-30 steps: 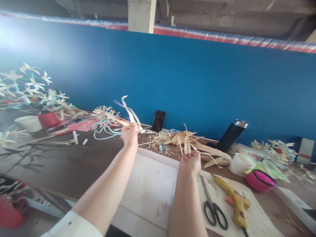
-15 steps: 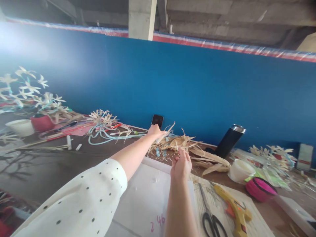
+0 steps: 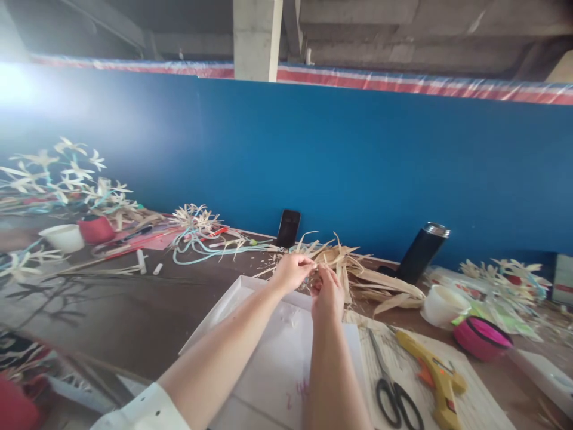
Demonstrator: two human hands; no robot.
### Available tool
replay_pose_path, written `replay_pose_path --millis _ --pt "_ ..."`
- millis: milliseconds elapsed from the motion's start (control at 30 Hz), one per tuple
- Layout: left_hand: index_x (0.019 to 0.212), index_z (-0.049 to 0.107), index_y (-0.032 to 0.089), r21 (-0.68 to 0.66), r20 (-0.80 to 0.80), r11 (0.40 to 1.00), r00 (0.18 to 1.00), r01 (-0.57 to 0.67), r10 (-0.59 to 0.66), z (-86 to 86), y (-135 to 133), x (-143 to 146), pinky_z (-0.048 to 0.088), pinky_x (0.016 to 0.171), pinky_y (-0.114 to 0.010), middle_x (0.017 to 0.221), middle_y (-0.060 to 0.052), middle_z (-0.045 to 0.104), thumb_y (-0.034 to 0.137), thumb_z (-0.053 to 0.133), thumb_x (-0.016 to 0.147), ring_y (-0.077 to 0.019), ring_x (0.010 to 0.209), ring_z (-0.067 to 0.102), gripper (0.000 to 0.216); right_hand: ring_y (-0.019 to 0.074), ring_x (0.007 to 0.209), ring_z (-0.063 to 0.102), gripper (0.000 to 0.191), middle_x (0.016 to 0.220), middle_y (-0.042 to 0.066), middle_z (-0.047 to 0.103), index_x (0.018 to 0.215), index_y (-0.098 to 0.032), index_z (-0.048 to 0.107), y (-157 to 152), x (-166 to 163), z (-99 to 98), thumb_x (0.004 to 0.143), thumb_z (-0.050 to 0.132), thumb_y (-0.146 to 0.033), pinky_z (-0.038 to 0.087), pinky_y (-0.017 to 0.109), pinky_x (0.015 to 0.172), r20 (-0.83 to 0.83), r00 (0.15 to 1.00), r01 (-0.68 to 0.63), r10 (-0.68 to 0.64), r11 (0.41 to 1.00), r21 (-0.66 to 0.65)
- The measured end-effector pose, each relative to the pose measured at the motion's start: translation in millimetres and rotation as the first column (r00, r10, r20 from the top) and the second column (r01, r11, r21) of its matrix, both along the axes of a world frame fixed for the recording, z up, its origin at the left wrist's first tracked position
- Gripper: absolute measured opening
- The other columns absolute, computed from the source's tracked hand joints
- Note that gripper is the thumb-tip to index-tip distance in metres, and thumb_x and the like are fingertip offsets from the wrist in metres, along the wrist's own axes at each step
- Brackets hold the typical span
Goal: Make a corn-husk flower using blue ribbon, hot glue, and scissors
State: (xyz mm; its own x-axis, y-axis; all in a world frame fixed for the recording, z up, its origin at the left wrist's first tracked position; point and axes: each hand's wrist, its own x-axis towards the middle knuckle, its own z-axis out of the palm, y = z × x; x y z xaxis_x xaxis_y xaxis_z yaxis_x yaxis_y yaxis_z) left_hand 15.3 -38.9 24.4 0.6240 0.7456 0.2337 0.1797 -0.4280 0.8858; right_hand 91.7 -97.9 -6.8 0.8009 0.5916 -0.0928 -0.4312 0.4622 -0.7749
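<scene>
My left hand and my right hand meet above the far edge of a white board, both pinching a thin dried leaf strip between the fingertips. Just behind the hands lies a pile of dried husk leaves on the dark table. Exactly how much of the strip each hand grips is hidden by the fingers.
Black scissors and a yellow glue gun lie right of my arm. A black flask, white cup, pink bowl and phone stand farther back. Straw flowers, blue strips and a red pot fill the left.
My left hand put the finished straw piece down at the left, reached to the husk pile, then drew back to join my right hand on a strip.
</scene>
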Motion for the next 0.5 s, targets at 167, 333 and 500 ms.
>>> replay_pose_path --millis 167,333,500 --pt "0.079 0.069 0.016 -0.001 0.059 0.993 0.992 -0.115 0.115 -10.1 -3.4 -7.6 0.038 0.053 -0.021 0.065 -0.001 0.065 0.037 0.056 0.075 -0.0109 0.053 0.053 0.026 0.0028 0.040 0.032 0.029 0.055 -0.008 0.049 0.075 -0.017 0.059 1.9 -3.6 0.1 0.055 0.074 -0.031 0.022 0.016 0.036 0.060 0.997 -0.041 0.042 0.999 -0.026" --pt "0.079 0.068 0.016 0.038 0.114 0.979 0.974 -0.201 0.196 -24.7 -6.1 -15.8 0.041 0.061 -0.022 0.072 -0.002 0.067 0.032 0.056 0.075 -0.0129 0.066 0.058 0.020 0.0031 0.040 0.030 0.026 0.056 -0.007 0.051 0.075 -0.017 0.060 5.1 -2.7 -2.5 0.055 0.073 -0.027 0.019 0.017 0.034 0.048 0.999 0.016 -0.016 1.000 -0.006" --pt "0.076 0.066 0.017 0.096 0.157 0.976 0.971 -0.194 0.177 -32.9 -7.6 -18.8 0.041 0.066 -0.022 0.076 -0.001 0.066 0.028 0.057 0.076 -0.0125 0.071 0.058 0.015 0.0032 0.039 0.028 0.020 0.052 -0.007 0.047 0.070 -0.017 0.058 6.5 0.4 -4.6 0.057 0.072 -0.025 0.019 0.017 0.033 0.065 0.997 0.046 -0.046 0.999 0.007"
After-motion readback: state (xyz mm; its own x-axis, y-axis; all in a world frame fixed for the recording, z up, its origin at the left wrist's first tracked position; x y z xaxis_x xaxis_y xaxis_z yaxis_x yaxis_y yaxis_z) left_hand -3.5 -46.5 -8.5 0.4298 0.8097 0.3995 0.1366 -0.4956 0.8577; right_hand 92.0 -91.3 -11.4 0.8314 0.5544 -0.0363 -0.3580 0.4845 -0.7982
